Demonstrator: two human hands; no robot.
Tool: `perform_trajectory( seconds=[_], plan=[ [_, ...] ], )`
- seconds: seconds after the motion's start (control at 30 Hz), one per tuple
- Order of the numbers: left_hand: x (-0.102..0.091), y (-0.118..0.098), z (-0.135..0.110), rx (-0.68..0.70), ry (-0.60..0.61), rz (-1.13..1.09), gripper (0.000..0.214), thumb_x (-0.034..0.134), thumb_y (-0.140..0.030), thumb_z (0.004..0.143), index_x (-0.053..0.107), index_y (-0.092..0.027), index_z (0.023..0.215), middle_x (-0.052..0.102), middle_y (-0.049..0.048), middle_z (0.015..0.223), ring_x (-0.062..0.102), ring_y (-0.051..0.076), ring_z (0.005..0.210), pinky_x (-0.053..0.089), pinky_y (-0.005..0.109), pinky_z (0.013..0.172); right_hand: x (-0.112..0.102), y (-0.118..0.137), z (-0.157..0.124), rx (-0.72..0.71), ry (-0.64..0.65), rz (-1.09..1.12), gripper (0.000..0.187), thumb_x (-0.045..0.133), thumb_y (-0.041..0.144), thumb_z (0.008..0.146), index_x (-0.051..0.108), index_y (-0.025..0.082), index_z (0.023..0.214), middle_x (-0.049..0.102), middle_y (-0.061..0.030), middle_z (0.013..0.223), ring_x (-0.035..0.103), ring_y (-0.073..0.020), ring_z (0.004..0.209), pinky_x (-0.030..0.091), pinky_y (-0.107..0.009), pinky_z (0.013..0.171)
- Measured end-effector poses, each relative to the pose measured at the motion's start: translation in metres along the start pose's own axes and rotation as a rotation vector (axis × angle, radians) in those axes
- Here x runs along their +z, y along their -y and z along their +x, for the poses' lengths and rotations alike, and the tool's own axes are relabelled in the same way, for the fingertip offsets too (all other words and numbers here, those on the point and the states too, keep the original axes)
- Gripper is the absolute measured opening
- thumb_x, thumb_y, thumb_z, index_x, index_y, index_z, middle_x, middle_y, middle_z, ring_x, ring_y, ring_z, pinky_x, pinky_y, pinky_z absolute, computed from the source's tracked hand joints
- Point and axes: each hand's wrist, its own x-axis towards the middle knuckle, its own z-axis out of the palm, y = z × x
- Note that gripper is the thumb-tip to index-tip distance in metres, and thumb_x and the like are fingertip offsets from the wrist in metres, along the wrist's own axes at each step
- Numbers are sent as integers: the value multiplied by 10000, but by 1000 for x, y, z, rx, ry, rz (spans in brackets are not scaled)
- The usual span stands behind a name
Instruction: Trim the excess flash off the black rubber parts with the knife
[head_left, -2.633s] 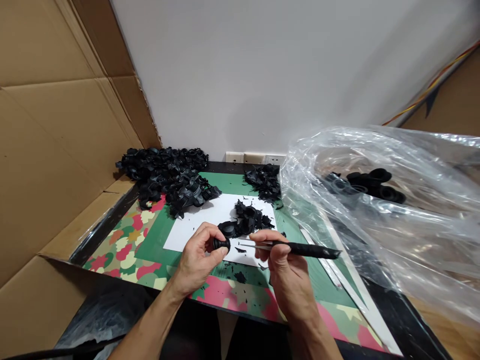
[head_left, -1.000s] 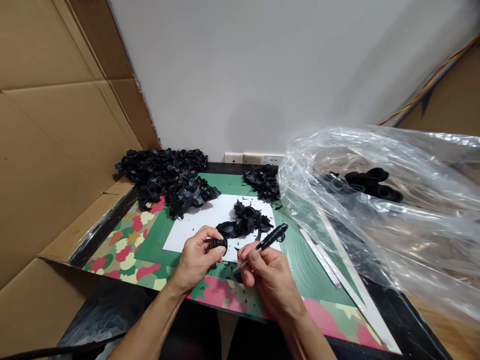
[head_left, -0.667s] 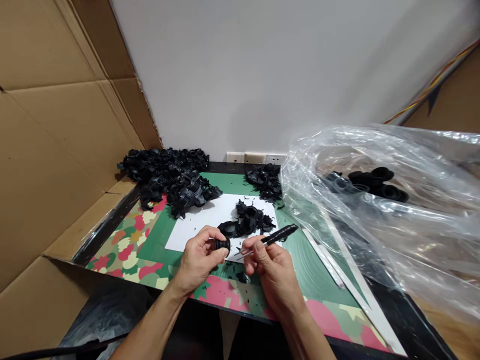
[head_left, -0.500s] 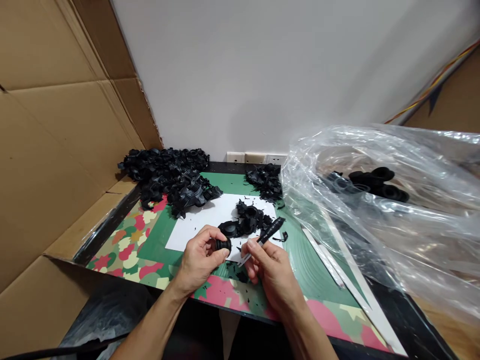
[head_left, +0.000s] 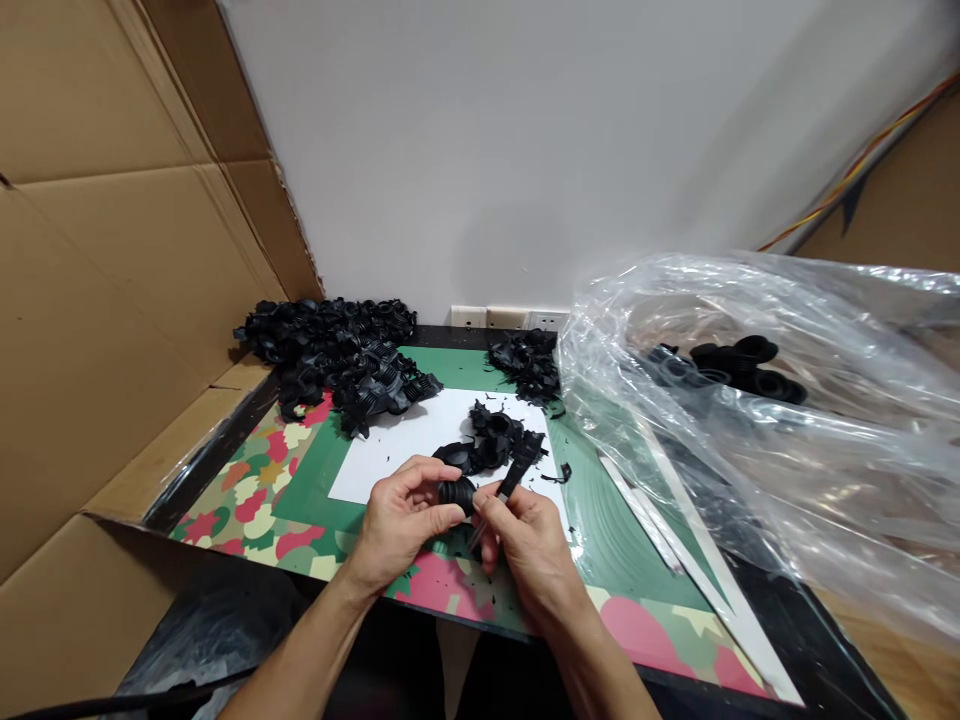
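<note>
A ribbed black rubber bellows (head_left: 456, 495) is pinched between the thumb and fingers of my left hand (head_left: 403, 515), low over the front of the green mat. My right hand (head_left: 529, 535) is closed around a slim silvery tool with a black-wrapped end (head_left: 519, 468). Its thin metal end points down toward me, and I cannot make out its exact kind. The fingertips of my right hand meet the right end of the bellows. Just beyond both hands, torn black rubber scraps (head_left: 496, 432) lie on a white sheet (head_left: 390, 440).
A large heap of ribbed black pieces (head_left: 337, 350) sits at the back left, a smaller scrap pile (head_left: 526, 362) at the back. On the right, a clear plastic bag (head_left: 675, 300) holds more black parts. White strips (head_left: 667, 540) lie beside it. Cardboard (head_left: 150, 260) walls the left.
My right hand has moved left, bringing its fingertips to the bellows. The tool in it has tilted more upright. The bellows has turned a little in my left hand.
</note>
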Motion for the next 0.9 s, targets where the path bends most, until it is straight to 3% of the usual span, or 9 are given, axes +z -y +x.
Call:
perform_trajectory(
  seconds=[0.57,0.8,0.9],
  plan=[
    [0,0,-1,-88,-89,-59,267,797,-128,554,745,-148,815,618,7,854,608,83,546,532,204,518,1,-3,-1,14,-36,85,255,670,375,676,578,150,600,525,42,406,417,-62,289,344,-181,326],
    [0,-3,-1,-109,-52,-52,271,795,-163,582,700,-133,833,597,-14,693,564,79,518,497,198,509,3,-1,-1,8,-26,99,262,677,382,670,582,149,599,508,53,392,410,-58,283,340,-178,327],
    [0,-1,-1,-81,-26,-44,258,782,-182,621,681,-136,854,592,-1,761,547,73,543,484,196,517,3,-2,-1,-2,-19,107,268,680,388,672,586,148,597,507,54,395,411,-57,287,344,-178,328]
  ],
)
